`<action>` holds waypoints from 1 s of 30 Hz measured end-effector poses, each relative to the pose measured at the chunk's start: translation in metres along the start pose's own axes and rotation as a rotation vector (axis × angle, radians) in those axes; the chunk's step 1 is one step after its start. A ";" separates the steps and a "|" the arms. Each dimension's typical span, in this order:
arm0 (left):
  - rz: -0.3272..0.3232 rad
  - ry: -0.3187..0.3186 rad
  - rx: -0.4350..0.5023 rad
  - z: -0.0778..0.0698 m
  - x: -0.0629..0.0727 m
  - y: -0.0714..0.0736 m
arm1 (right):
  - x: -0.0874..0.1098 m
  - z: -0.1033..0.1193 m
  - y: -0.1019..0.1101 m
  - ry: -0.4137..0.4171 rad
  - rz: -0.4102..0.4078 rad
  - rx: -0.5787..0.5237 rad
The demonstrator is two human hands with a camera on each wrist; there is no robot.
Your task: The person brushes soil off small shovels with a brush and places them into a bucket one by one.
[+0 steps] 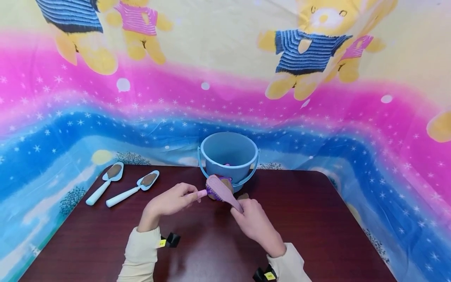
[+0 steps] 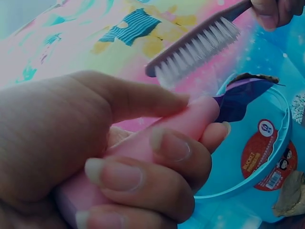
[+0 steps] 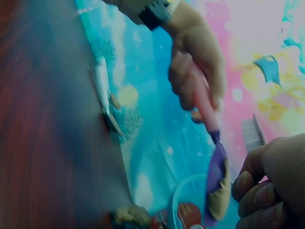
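Observation:
My left hand (image 1: 172, 200) grips the pink handle of a small trowel (image 2: 238, 102), fingers wrapped round it and thumb along the top. A tan, mud-like lump (image 3: 220, 198) lies on the purple blade. In my right hand (image 1: 256, 224) is a mauve brush (image 1: 222, 190) with white bristles, held by its handle. The left wrist view shows those bristles pointing down, a little above the trowel. Trowel and brush are in front of the light blue bucket (image 1: 242, 171), and the brush overlaps the blade in the head view.
Two more trowels, a white-handled trowel (image 1: 99, 192) and another like it (image 1: 123, 197), lie at the table's back left with brown lumps on them. Another brown lump (image 3: 131, 215) sits beside the bucket. A bear-printed cloth (image 1: 225, 98) hangs behind the dark red table (image 1: 317, 227).

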State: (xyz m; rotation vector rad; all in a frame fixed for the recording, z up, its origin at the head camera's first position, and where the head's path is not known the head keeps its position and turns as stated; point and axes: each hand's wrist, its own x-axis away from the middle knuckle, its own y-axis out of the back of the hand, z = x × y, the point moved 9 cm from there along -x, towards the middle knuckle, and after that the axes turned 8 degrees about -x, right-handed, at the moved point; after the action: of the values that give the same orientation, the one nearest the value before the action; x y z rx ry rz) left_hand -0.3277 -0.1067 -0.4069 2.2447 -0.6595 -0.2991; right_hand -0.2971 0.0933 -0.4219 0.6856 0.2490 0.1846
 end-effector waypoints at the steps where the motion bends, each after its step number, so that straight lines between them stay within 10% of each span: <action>1: -0.007 -0.006 -0.003 0.000 0.000 0.001 | 0.001 0.001 -0.003 0.003 0.007 -0.002; 30: 0.036 -0.054 0.039 0.010 0.021 0.020 | -0.003 -0.014 -0.023 -0.096 0.063 -0.023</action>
State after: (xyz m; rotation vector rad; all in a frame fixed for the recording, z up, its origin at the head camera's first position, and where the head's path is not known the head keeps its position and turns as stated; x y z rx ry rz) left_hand -0.3219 -0.1358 -0.3993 2.2662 -0.7389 -0.3325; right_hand -0.3021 0.0830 -0.4466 0.6784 0.1331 0.2142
